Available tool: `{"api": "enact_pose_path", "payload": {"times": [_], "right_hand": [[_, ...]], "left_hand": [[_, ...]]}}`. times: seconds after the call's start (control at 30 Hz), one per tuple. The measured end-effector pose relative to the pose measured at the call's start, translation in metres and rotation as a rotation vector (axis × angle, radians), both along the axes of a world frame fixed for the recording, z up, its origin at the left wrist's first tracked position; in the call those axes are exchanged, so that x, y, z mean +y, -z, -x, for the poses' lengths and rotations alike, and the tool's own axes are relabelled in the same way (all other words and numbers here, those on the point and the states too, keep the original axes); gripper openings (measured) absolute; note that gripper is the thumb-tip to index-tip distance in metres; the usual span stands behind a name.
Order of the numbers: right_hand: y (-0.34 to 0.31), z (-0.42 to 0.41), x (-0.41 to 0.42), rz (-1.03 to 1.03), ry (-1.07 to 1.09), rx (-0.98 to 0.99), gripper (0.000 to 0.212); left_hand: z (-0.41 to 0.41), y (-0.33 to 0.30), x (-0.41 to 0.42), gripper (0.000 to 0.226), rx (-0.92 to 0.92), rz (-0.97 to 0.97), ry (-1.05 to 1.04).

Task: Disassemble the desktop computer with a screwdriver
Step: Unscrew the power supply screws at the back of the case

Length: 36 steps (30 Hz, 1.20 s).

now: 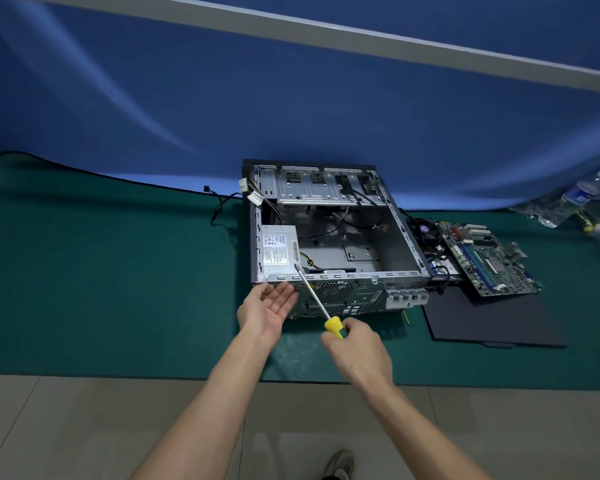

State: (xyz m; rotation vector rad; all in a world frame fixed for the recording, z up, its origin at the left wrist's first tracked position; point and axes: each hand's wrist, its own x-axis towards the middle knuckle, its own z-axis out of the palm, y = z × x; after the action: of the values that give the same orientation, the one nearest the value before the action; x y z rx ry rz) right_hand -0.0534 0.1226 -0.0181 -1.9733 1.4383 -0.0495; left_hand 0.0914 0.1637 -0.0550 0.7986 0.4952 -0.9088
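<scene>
- The worktop [118, 289], covered in a green mat, carries everything; the computer case [329, 233] lies on it near the middle, open side up, and serves as the landmark here.
- A dark side panel [492, 323] lies flat on the mat to the right of the case, so the cover is already off.
- The motherboard [489, 261] rests right of the case, partly on that panel, with its cooler fan [425, 226] at its far end: the main board is out, and the case floor shows bare metal and loose cables.
- The power supply [279, 252] sits inside the case at its near left corner; judging by this, it is the main part left to remove.
- The right hand [357, 344] grips the yellow handle of the screwdriver [317, 299], whose tip points at the near edge of the power supply.
- The left hand [271, 306] is released, palm up, fingers straight, just in front of the case's near left corner.
- Plastic water bottles [584, 194] lie far right of the case.
</scene>
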Motion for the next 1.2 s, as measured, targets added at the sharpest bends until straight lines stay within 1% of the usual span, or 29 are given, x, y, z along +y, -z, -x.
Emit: {"api": "enact_pose_path", "payload": {"times": [0.07, 0.13, 0.23, 0.3, 0.37, 0.4, 0.43, 0.47, 0.53, 0.67, 0.77, 0.93, 1.0, 1.07, 1.13, 1.2], "right_hand": [[-0.007, -0.001, -0.007, -0.007, 0.028, -0.071, 0.021], [-0.017, -0.005, -0.014, -0.061, 0.062, -0.224, 0.027], [-0.034, -0.007, -0.027, -0.159, 0.102, -0.479, 0.032], [-0.048, -0.006, -0.039, -0.218, 0.094, -0.577, 0.032], [-0.060, -0.002, -0.053, -0.275, 0.074, -0.638, 0.029], [-0.064, 0.000, -0.062, -0.306, 0.060, -0.665, 0.024], [-0.068, 0.003, -0.071, -0.333, 0.043, -0.684, 0.018], [-0.072, 0.006, -0.080, -0.349, 0.026, -0.694, 0.014], [-0.075, 0.013, -0.101, -0.359, 0.001, -0.693, 0.014], [-0.071, 0.026, -0.149, -0.413, -0.034, -0.686, 0.016], [-0.062, 0.039, -0.193, -0.448, -0.058, -0.677, 0.013], [-0.042, 0.058, -0.271, -0.494, -0.075, -0.593, 0.015], [-0.030, 0.065, -0.296, -0.510, -0.045, -0.567, 0.016], [-0.018, 0.069, -0.315, -0.521, 0.028, -0.553, 0.017], [-0.003, 0.070, -0.331, -0.510, 0.138, -0.554, 0.017], [0.012, 0.067, -0.342, -0.464, 0.216, -0.527, 0.016]], "left_hand": [[0.004, -0.007, -0.001, 0.019, -0.126, -0.036, 0.069], [0.010, -0.018, -0.004, 0.018, -0.343, -0.134, 0.219], [0.017, -0.040, -0.009, 0.013, -0.733, -0.254, 0.503], [0.020, -0.053, -0.013, 0.013, -1.014, -0.292, 0.652], [0.022, -0.066, -0.019, 0.011, -1.424, -0.403, 0.783], [0.023, -0.072, -0.024, 0.010, -1.627, -0.462, 0.823], [0.024, -0.078, -0.030, 0.009, -1.783, -0.500, 0.840], [0.026, -0.083, -0.036, 0.010, -1.888, -0.513, 0.841], [0.028, -0.091, -0.052, 0.013, -2.018, -0.507, 0.815], [0.037, -0.096, -0.094, 0.016, -2.180, -0.495, 0.834], [0.045, -0.093, -0.137, 0.020, -2.241, -0.536, 0.904], [0.066, -0.078, -0.212, 0.020, -2.333, -0.567, 1.031], [0.074, -0.070, -0.239, 0.018, -2.298, -0.579, 1.074], [0.081, -0.059, -0.262, 0.016, -2.192, -0.635, 1.110], [0.086, -0.047, -0.283, 0.016, -2.019, -0.772, 1.067], [0.086, -0.033, -0.299, 0.018, -1.869, -0.954, 0.992]]}}
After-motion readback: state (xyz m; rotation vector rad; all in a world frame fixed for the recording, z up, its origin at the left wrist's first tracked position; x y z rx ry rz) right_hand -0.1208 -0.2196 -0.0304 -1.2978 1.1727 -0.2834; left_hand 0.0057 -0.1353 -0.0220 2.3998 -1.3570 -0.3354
